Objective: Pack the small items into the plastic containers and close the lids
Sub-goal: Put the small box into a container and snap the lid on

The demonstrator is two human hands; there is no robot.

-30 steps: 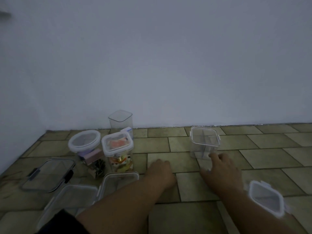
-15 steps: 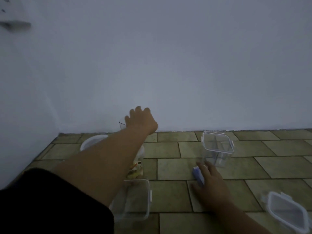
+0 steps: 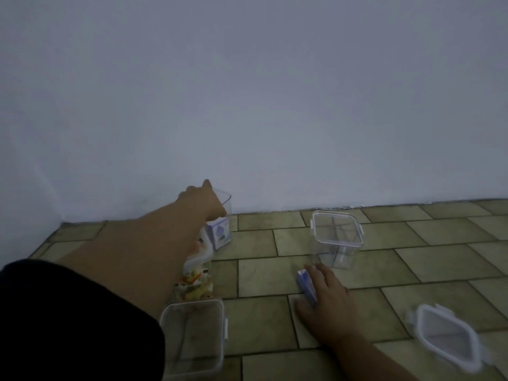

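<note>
Now the left hand (image 3: 202,200) is found at the rim of the tall clear container (image 3: 224,213) by the wall, where half a second earlier it was only passing in front of it, and a second earlier it lay on the floor (image 3: 258,312) near the right hand. Its fingers are curled down over the near rim; whether they grip the wall or merely touch it cannot be told. A small blue-and-white box (image 3: 219,234) is seen through the container's wall, low inside it, so one item is judged to be packed already.

Relative to the tall container, the open square container (image 3: 336,239) stands to the right, well apart, empty and without its lid. Nearer the camera than that square container, the right hand (image 3: 325,301) is pressed flat on the floor, fingers spread, with a small blue packet (image 3: 305,287) held against the thumb side; this posture matches the earlier frame. The loose lid (image 3: 446,338) lies further right and nearer the camera. A filled, lidded container (image 3: 196,270) and another empty one (image 3: 192,336) stand nearer the camera than the tall container, partly hidden by the forearm.

It is judged that the tall container is about to be drawn in for further filling or closing; the blue packet is not yet packed.
</note>
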